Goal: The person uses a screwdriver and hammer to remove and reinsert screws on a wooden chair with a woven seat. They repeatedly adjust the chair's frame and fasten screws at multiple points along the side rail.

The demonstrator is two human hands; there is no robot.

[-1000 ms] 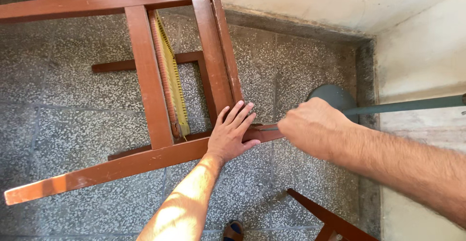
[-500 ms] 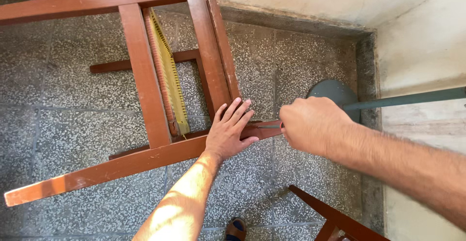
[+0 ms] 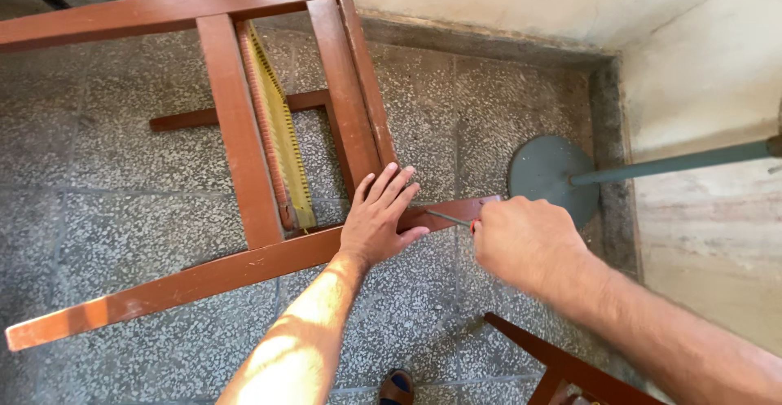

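Below, filling the left and centre of the frame, a brown wooden chair frame [image 3: 236, 128] lies tipped on a speckled stone floor [image 3: 98, 169], its yellow woven seat [image 3: 281, 128] edge-on. Left hand [image 3: 381, 222], centre, presses flat on a rail, fingers spread, seemingly steadying it. Right hand [image 3: 525, 242], just right, is closed around a red-handled tool whose thin metal shaft [image 3: 448, 218] points at the rail's end. A grey round stand base [image 3: 546, 173] sits at right.

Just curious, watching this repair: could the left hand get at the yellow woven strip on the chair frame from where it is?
Probably yes. The left hand lies flat on the brown chair frame, right beside the lower end of the yellow woven strip, with nothing between them. The right hand holds a thin tool on the other side.
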